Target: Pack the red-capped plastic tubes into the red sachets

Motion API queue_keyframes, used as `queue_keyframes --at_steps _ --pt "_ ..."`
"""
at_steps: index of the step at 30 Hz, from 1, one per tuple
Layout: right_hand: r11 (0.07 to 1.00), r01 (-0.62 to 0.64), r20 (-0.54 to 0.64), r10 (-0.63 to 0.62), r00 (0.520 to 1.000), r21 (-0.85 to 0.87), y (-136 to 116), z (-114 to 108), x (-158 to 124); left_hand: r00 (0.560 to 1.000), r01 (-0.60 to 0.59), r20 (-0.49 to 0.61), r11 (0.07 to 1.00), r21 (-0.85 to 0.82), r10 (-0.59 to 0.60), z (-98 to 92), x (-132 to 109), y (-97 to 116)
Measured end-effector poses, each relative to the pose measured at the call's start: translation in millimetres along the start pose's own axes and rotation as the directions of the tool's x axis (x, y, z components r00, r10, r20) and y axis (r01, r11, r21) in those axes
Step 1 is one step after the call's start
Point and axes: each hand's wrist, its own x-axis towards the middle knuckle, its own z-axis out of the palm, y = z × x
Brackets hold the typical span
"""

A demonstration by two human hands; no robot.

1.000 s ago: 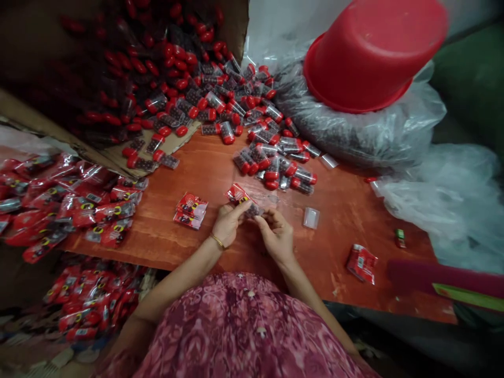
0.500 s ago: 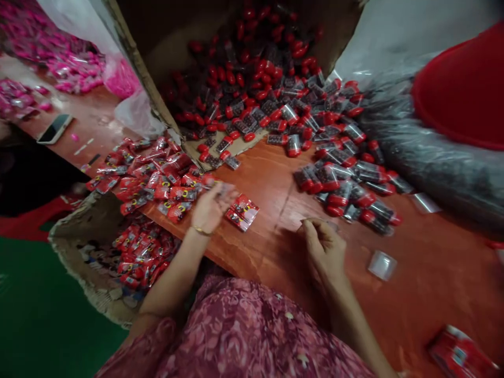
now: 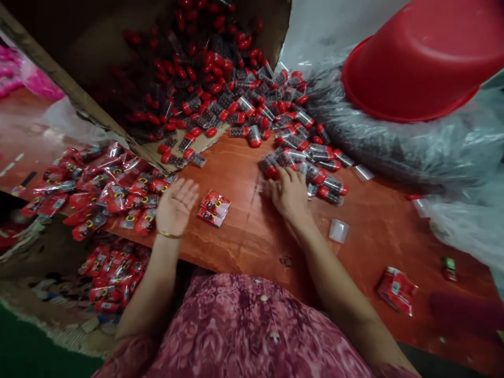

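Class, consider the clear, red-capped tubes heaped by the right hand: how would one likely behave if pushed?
The red-capped tubes are probably stiff, as their clear walls hold their shape. Their glossy surfaces suggest they may be slippery. Pushing one would likely shift others, since they lie against each other.

Pale grey wall [image 3: 321,29] behind orange-brown table [image 3: 364,257]; green floor [image 3: 47,344] lower left.

Two hands [image 3: 176,208], one bangle [image 3: 169,234], one bucket [image 3: 423,60] and dozens of tubes [image 3: 254,135] show.

Holds left hand [image 3: 175,208] palm up beside printed red cards [image 3: 213,208]; curls right hand [image 3: 290,197] at red-capped clear tubes [image 3: 293,142].
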Motion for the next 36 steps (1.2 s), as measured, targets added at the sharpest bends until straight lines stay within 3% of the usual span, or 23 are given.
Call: queue_keyframes --at_steps 1,2,4,6,8,11,14,19,23,30,34,36 --pt "0.999 0.019 0.008 -0.019 1.000 -0.028 -3.2 5.1 6.7 0.990 -0.139 0.053 0.968 0.211 0.131 5.2 -5.9 -8.7" --pt "0.998 0.034 0.023 -0.032 0.999 -0.052 -6.3 9.9 11.2 0.959 -0.284 0.128 0.860 0.423 0.253 8.9 -10.9 -17.2" --pt "0.995 0.045 0.043 -0.041 0.998 -0.086 -12.3 16.5 12.9 0.885 -0.451 0.287 0.520 0.725 0.366 11.6 -18.3 -32.9" --pt "0.995 0.040 0.038 -0.037 0.999 -0.092 -19.2 18.0 5.3 0.862 -0.463 0.369 0.245 0.852 0.347 10.0 -22.5 -46.6" --pt "0.998 0.049 0.036 -0.047 0.998 -0.046 -28.1 15.6 -7.9 0.866 -0.443 0.388 0.124 0.888 0.317 8.6 -24.6 -58.6" --pt "0.985 0.134 0.127 -0.148 0.981 0.112 -42.8 12.8 -26.1 0.838 -0.483 0.433 0.080 0.872 0.332 16.5 -24.0 -72.3" --pt "0.961 0.172 0.211 -0.218 0.953 0.217 -49.5 16.6 -31.9 0.801 -0.549 0.501 0.070 0.833 0.327 38.1 -17.6 -78.5" --pt "0.981 0.064 0.146 -0.092 0.985 0.185 -35.3 21.2 -26.0 0.743 -0.638 0.595 0.056 0.768 0.305 71.0 -4.2 -72.3" --pt "0.982 0.082 0.132 -0.105 0.986 0.171 -26.7 18.4 -31.2 0.706 -0.670 0.621 0.034 0.742 0.341 75.1 -2.6 -60.8" --pt "0.961 0.076 0.077 -0.100 0.992 0.267 -24.3 24.9 -37.7 0.758 -0.631 0.594 0.072 0.772 0.270 76.0 3.2 -56.5" --pt "0.919 0.061 0.013 -0.072 0.997 0.390 -21.5 22.8 -38.3 0.753 -0.633 0.589 0.080 0.770 0.292 76.1 5.8 -56.3" --pt "0.887 0.005 -0.023 0.007 1.000 0.462 -23.8 17.1 -38.7 0.747 -0.635 0.572 0.108 0.765 0.337 74.4 4.0 -52.9"
